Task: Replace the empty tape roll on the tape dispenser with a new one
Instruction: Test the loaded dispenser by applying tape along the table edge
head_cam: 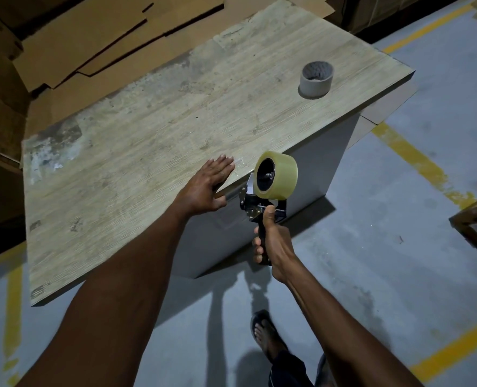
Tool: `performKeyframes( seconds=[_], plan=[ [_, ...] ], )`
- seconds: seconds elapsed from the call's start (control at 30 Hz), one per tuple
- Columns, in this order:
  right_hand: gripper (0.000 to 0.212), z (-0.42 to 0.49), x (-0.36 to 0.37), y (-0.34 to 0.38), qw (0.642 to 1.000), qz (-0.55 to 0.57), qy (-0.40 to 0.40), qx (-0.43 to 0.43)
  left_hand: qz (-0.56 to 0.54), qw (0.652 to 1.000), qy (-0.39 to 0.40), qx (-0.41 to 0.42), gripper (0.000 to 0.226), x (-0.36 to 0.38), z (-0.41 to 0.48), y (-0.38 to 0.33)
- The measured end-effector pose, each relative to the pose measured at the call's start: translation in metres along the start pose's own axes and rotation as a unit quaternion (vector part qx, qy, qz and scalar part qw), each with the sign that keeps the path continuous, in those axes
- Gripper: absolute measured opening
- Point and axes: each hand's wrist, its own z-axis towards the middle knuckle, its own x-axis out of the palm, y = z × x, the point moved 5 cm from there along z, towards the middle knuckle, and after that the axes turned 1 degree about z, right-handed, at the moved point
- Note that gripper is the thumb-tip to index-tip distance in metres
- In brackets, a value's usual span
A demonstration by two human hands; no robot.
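At table's edge our right hand (273, 241) grips the black pistol-grip tape dispenser (262, 208), clear tape roll (280, 174) seated; our flat left hand (209, 185) steadies us on the wooden tabletop (148, 129), probably testing feed.

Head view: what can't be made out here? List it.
All in the head view:
1) tape dispenser handle: mostly covered by the right hand gripping it.
2) new tape roll, free end: threaded or not, too small and dark.
3) empty core, inner print: blurred.
4) cardboard box: cut off by the right edge.
5) table under the left hand: hidden by the palm.
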Motion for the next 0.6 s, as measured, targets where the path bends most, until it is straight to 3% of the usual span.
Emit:
performKeyframes(
  seconds=[0.23,0.47,0.6],
  plan=[
    [0.071,-0.001,0.001,-0.003,1.0,0.028,0.01,0.008,0.003,1.0,-0.008,-0.007,0.092,-0.001,-0.001,-0.002],
    [0.068,-0.004,-0.067,-0.042,0.988,-0.145,-0.035,-0.032,0.014,1.0,-0.001,-0.011,0.095,-0.001,0.0,-0.002],
    [0.066,-0.004,-0.084,-0.047,0.988,-0.141,-0.051,-0.038,0.025,1.0,0.003,-0.013,0.096,0.0,0.0,-0.002]
  ],
)
